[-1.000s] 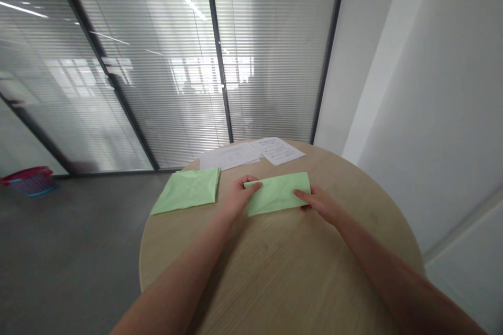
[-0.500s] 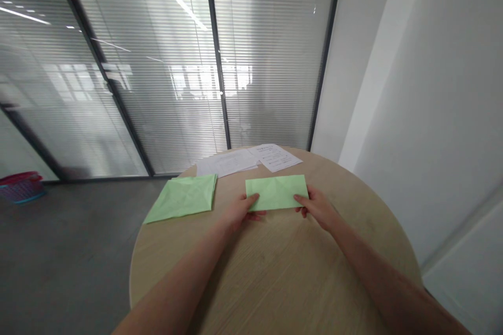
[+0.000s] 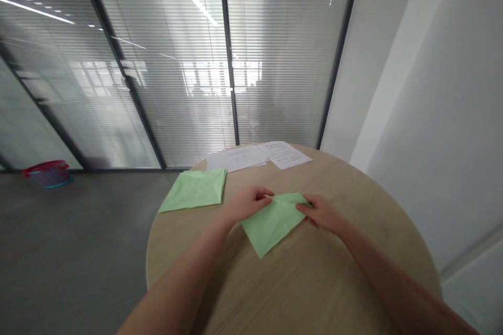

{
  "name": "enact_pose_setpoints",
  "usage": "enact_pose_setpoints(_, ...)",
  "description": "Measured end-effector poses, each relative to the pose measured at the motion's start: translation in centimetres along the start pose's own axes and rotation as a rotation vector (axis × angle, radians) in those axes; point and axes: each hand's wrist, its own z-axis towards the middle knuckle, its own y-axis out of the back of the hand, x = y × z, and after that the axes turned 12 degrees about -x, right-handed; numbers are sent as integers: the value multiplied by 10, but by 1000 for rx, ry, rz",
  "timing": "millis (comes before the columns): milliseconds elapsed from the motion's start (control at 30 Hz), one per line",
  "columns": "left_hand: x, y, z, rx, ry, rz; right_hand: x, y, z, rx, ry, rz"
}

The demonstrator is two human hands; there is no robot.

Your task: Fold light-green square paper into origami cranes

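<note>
Nearest to me, 2 bare forearms reach in over a round, pale wood-grained table (image 3: 314,293). Between the hands is a light green piece (image 3: 273,225), either cloth or paper, I can't tell which. It is held over the middle of the table, and a pointed corner aims back toward the person. Whether that corner touches the tabletop isn't clear from here. The right hand (image 3: 320,213) has the right-hand corner pinched, thumb on top and fingertips showing beneath. The left hand (image 3: 251,204) grips the upper left edge, its thumb over the green face and the index finger bent beyond it; its other fingers are mostly hidden.

Over to the left, just beside the left hand but not touching it, a folded green bundle (image 3: 196,188) lies flat near the table's rim, its layers showing along the right side. Behind it, toward the far edge, are white printed sheets: 1 set on the left (image 3: 238,158) and 1 sheet on the right (image 3: 291,156), the print too small to read. A plain white wall (image 3: 444,131) rises on the right. Farther off, a red and blue basket (image 3: 49,174) stands on the grey floor (image 3: 78,251), close to a dark-framed glass partition with blinds (image 3: 188,110).
</note>
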Motion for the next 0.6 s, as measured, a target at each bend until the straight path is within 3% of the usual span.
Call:
enact_pose_setpoints(133, 10, -7, 2, 131, 98, -171, 1, -1, 0, 21, 29, 43)
enact_pose_setpoints(433, 17, -12, 4, 12, 407, -503, -6, -1, 2, 36, 84, 203)
enact_pose_setpoints(600, 19, -13, 2, 94, 484, -489, -6, -3, 2, 30, 127, 164)
